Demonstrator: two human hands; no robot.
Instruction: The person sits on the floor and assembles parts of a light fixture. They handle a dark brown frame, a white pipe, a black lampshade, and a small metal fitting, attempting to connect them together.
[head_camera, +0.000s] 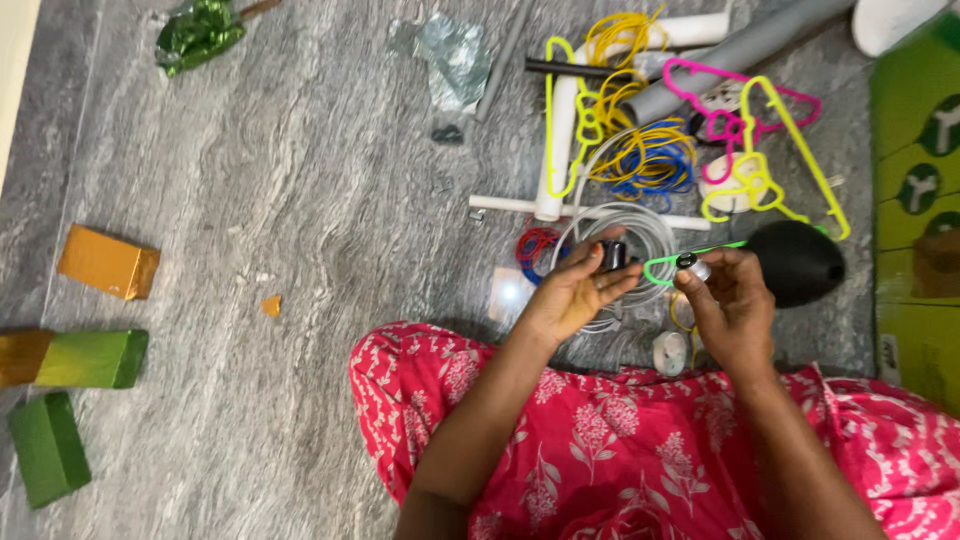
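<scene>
Grey marble floor (300, 200) strewn with hangers (760, 150), wire coils (640, 155), boxes (108, 262).

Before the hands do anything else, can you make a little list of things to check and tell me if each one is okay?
1. Left hand grips the small dark cylinder-shaped part: ok, fingers curl around it.
2. Right hand pinches the small round silver-and-black piece: ok, held at the fingertips.
3. The two small pieces are apart, not joined: ok, a gap shows between them.
4. Coil of grey-white wire lies free of the hands: cannot tell, the hands cover part of it.
5. Bright green plastic hanger is out of the way: not ok, it lies right under the right hand's fingertips.
6. Grey marble floor has room near the left hand: ok.
</scene>
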